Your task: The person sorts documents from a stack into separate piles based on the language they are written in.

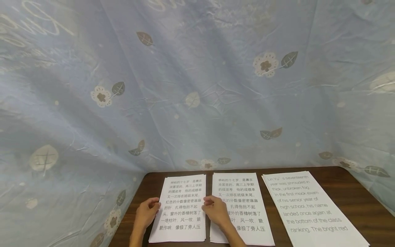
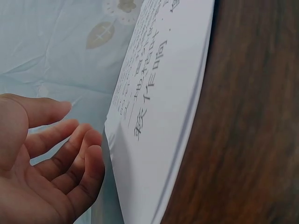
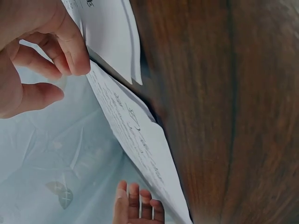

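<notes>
The left stack of printed paper (image 1: pixel 182 209), covered in large Chinese characters, lies flat between both hands. At its left edge is my left hand (image 1: pixel 146 213), its fingers loosely bent and the thumb apart; the left wrist view shows the fingertips (image 2: pixel 95 161) right beside the sheets' edge. My right hand (image 1: pixel 216 212) is at the opposite edge, over the gap, and hides part of the middle stack (image 1: pixel 243 219), which bears the same text. In the right wrist view its thumb and fingers (image 3: pixel 79 60) are spread apart with nothing pinched between them.
A third stack (image 1: pixel 318 212), printed in English, lies slanted on the right of the dark wooden table (image 1: pixel 364 202). Behind the table hangs a pale blue cloth (image 1: pixel 216 130) with leaf and flower prints, which also covers the left side.
</notes>
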The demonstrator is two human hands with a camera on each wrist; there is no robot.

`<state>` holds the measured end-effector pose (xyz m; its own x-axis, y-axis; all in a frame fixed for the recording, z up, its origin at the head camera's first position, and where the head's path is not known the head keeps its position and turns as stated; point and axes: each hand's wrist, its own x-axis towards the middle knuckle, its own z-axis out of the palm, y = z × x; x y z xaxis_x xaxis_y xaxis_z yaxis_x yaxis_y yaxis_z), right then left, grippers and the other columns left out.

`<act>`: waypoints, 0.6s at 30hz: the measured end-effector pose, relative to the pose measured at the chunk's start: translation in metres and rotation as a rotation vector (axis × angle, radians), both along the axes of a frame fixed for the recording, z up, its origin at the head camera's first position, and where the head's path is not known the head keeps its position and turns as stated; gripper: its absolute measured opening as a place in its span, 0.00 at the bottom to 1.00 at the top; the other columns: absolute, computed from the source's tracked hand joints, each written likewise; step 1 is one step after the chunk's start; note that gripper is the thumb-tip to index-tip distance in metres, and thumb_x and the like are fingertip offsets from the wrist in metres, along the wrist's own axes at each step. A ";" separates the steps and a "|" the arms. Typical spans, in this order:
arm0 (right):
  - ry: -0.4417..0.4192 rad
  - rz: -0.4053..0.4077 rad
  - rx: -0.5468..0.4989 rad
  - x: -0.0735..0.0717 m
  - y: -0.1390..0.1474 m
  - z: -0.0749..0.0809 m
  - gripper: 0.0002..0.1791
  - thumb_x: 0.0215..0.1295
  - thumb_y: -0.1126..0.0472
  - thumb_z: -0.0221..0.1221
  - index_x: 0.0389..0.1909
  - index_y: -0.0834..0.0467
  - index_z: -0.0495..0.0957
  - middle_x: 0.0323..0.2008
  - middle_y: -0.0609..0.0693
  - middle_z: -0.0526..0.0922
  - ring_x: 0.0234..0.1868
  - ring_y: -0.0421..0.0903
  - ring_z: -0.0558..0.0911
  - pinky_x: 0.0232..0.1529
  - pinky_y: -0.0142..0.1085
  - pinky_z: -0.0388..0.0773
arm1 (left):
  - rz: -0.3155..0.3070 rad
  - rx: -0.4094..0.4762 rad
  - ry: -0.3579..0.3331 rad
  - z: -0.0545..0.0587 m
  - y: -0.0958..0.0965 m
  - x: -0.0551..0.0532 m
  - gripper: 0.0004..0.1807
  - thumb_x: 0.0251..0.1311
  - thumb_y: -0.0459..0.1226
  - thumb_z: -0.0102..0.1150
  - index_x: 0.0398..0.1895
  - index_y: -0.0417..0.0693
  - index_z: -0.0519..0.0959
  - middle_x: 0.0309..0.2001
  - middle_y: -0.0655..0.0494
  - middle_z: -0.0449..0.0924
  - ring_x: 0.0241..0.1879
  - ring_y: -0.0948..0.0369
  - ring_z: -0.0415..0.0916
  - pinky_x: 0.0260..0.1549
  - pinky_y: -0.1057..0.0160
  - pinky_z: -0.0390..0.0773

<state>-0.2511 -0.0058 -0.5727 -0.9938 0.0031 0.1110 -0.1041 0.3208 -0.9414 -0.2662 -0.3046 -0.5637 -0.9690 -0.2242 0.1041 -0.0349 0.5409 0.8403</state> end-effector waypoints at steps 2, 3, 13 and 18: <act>-0.011 0.004 -0.014 0.000 0.002 -0.001 0.21 0.61 0.63 0.69 0.55 0.65 0.85 0.42 0.52 0.88 0.40 0.44 0.87 0.38 0.34 0.86 | -0.008 0.006 0.005 0.000 0.002 0.000 0.18 0.70 0.35 0.66 0.58 0.32 0.83 0.38 0.49 0.87 0.32 0.59 0.82 0.26 0.64 0.82; -0.014 0.008 -0.023 0.000 0.003 0.000 0.21 0.62 0.63 0.68 0.56 0.66 0.85 0.43 0.53 0.88 0.40 0.44 0.87 0.38 0.35 0.86 | -0.009 0.010 0.006 0.000 0.004 0.000 0.18 0.70 0.35 0.66 0.59 0.32 0.83 0.38 0.49 0.86 0.32 0.59 0.81 0.26 0.64 0.81; -0.019 0.006 -0.017 0.005 0.038 0.004 0.22 0.66 0.63 0.67 0.59 0.67 0.83 0.44 0.53 0.88 0.40 0.44 0.88 0.38 0.33 0.86 | -0.084 0.035 0.047 0.005 0.045 0.001 0.19 0.71 0.35 0.65 0.59 0.32 0.83 0.36 0.49 0.85 0.29 0.57 0.82 0.25 0.65 0.81; -0.015 -0.034 -0.004 0.006 0.058 0.006 0.22 0.67 0.62 0.67 0.59 0.67 0.83 0.44 0.54 0.88 0.39 0.44 0.88 0.38 0.32 0.85 | -0.113 0.067 0.067 0.008 0.071 0.000 0.19 0.71 0.35 0.65 0.60 0.32 0.83 0.38 0.48 0.85 0.31 0.56 0.84 0.26 0.64 0.84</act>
